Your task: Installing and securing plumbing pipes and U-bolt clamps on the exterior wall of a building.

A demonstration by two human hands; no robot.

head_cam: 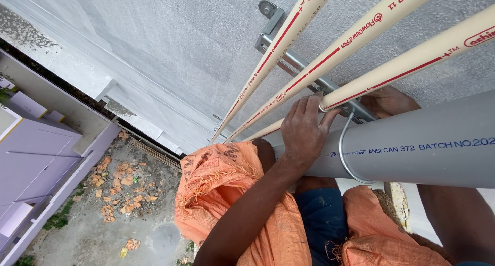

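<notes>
My left hand (304,129) lies over a thick grey pipe (423,147) that runs along a grey wall. Its thumb and fingers pinch the upper end of a metal wire clamp (344,158) looped around that pipe. The clamp meets a metal bracket rail (309,72) bolted to the wall. Three thin cream pipes with red stripes (289,34) cross over the rail. My right hand (389,101) sits behind the grey pipe against the rail, mostly hidden, so its grip is unclear.
An orange woven sack (221,188) lies across my lap over blue shorts (322,214). The wall drops far down to ground with scattered brick rubble (121,188). A lilac building (36,163) stands at the left.
</notes>
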